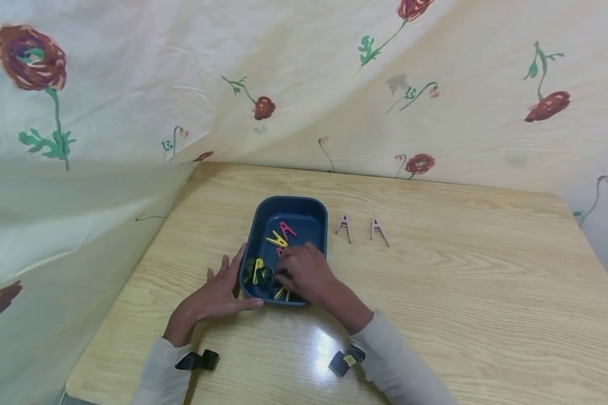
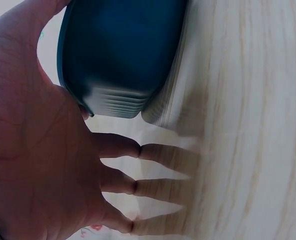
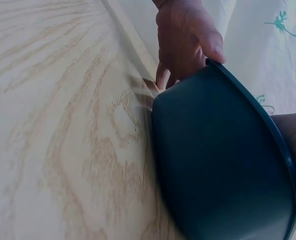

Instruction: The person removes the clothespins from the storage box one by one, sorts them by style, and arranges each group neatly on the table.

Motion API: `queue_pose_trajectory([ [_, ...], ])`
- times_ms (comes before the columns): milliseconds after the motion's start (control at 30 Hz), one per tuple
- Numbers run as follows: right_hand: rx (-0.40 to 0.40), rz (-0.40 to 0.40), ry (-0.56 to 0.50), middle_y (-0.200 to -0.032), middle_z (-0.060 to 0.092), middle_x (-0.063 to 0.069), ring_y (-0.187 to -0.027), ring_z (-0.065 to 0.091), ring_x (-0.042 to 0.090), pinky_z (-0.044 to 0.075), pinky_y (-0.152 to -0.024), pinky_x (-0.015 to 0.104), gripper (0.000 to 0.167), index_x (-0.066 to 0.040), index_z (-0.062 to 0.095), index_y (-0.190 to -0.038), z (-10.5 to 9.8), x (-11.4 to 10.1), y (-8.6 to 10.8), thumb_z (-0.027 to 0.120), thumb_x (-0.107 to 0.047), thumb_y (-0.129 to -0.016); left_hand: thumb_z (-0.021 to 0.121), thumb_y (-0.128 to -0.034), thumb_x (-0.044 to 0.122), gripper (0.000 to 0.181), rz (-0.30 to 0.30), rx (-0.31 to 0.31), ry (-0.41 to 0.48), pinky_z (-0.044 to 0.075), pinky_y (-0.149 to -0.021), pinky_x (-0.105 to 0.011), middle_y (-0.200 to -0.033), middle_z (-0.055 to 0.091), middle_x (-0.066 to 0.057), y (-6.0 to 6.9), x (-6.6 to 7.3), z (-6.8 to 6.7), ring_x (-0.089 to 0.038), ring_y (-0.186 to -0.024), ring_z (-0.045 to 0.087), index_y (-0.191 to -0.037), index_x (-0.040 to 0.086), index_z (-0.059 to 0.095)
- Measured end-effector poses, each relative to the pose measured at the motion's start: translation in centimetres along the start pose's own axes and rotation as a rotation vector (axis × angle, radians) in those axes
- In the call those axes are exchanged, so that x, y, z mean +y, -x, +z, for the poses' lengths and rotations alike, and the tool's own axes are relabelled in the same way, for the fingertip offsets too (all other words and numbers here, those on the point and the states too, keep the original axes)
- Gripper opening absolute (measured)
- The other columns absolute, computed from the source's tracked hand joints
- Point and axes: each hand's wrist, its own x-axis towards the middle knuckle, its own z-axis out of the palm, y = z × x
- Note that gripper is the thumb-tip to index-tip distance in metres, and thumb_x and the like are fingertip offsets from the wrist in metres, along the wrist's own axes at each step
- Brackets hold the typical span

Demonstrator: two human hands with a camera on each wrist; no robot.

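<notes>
Okay, blue tray (image 1: 293, 207) sits flat on the wood-grain worktop (image 1: 461, 270), clothes pegs inside it. Left hand (image 1: 219, 293): wide, fingers straight and spread along the tray's left side, thumb on its near rim at the near-left corner; left wrist view has three fingertips touching the worktop beside the tray. Right hand (image 1: 306, 273): in over the tray's right side, fingers bent down at a dark peg (image 1: 267, 277) in the near half. Can't tell whether it pinches that one; fingertips are partly hidden.

Rest of tray contents: pink peg (image 1: 286, 229) in the far half, yellow peg (image 1: 277, 240) just nearer, second pink one partly behind the right hand, another yellow peg (image 1: 258, 271) near the left wall, more yellow by the near wall. Two lilac pegs outside, right of the tray: one (image 1: 344, 223) just beside it, the other (image 1: 377, 226) further out.

Floral cloth (image 1: 294, 67) hangs beyond and left of the tray. Wrist camera (image 1: 340, 364) on the right sleeve, nearer than the tray, carries a yellow patch; any print too small to read.
</notes>
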Motion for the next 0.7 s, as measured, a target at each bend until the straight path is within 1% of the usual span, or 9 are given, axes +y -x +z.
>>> queue_pose_trajectory([
  [67, 0.045, 0.023, -0.023, -0.098, 0.072, -0.004, -0.092, 0.065, 0.012, 0.044, -0.077, 0.034, 0.01, -0.019, 0.08, -0.094, 0.0, 0.1, 0.0, 0.078, -0.027, -0.088, 0.071, -0.0822, 0.06, 0.12, 0.004, 0.006, 0.002, -0.005, -0.106, -0.077, -0.165, 0.009, -0.018, -0.1, 0.0, 0.0, -0.049, -0.146, -0.008, -0.16, 0.021, -0.011],
  [133, 0.111, 0.036, -0.041, -0.096, 0.072, -0.004, -0.09, 0.065, 0.012, 0.045, -0.08, 0.035, 0.009, -0.019, 0.08, -0.092, 0.1, 0.2, 0.2, 0.079, -0.026, -0.087, 0.072, -0.0817, 0.059, 0.121, 0.006, 0.009, 0.009, -0.005, -0.106, -0.077, -0.165, 0.007, -0.018, -0.1, -0.1, 0.0, -0.05, -0.146, -0.008, -0.16, 0.022, -0.012],
  [233, 0.241, 0.043, -0.072, -0.092, 0.071, -0.003, -0.088, 0.064, 0.013, 0.046, -0.079, 0.037, 0.007, -0.018, 0.08, -0.088, 0.3, 0.2, 0.5, 0.081, -0.024, -0.085, 0.072, -0.0814, 0.059, 0.121, 0.018, 0.011, 0.014, -0.004, -0.105, -0.079, -0.165, 0.006, -0.018, -0.2, -0.2, 0.0, -0.052, -0.145, -0.008, -0.16, 0.025, -0.013],
  [333, 0.374, 0.044, -0.105, -0.09, 0.07, -0.002, -0.087, 0.064, 0.016, 0.045, -0.077, 0.038, 0.008, -0.015, 0.081, -0.087, 0.7, 0.4, 0.6, 0.083, -0.02, -0.082, 0.073, -0.081, 0.059, 0.119, 0.039, 0.012, 0.0, -0.001, -0.102, -0.082, -0.165, 0.009, -0.018, -0.2, -0.3, -0.1, -0.056, -0.143, -0.006, -0.16, 0.029, -0.01],
  [433, 0.475, 0.062, -0.135, -0.09, 0.069, 0.0, -0.086, 0.064, 0.017, 0.045, -0.076, 0.037, 0.01, -0.012, 0.081, -0.087, 1.1, 0.4, 0.8, 0.085, -0.016, -0.08, 0.073, -0.0812, 0.058, 0.115, 0.053, 0.015, -0.006, -0.001, -0.101, -0.083, -0.164, 0.012, -0.017, 0.0, -0.4, 0.0, -0.058, -0.142, -0.005, -0.16, 0.032, -0.006],
  [567, 0.55, 0.072, -0.179, -0.09, 0.068, 0.0, -0.086, 0.062, 0.018, 0.044, -0.074, 0.037, 0.011, -0.011, 0.08, -0.088, 1.3, 0.2, 0.8, 0.086, -0.014, -0.078, 0.073, -0.082, 0.057, 0.113, 0.056, 0.02, 0.012, -0.002, -0.101, -0.083, -0.165, 0.011, -0.017, 0.0, -0.4, 0.0, -0.058, -0.143, -0.005, -0.161, 0.033, -0.004],
  [700, 0.606, 0.067, -0.18, -0.09, 0.068, 0.0, -0.085, 0.061, 0.017, 0.044, -0.073, 0.036, 0.009, -0.01, 0.08, -0.088, 1.3, 0.3, 0.7, 0.084, -0.014, -0.08, 0.072, -0.0845, 0.053, 0.109, 0.064, 0.031, 0.023, -0.002, -0.101, -0.082, -0.164, 0.011, -0.019, -0.3, -0.3, -0.2, -0.057, -0.143, -0.005, -0.161, 0.03, -0.003],
])
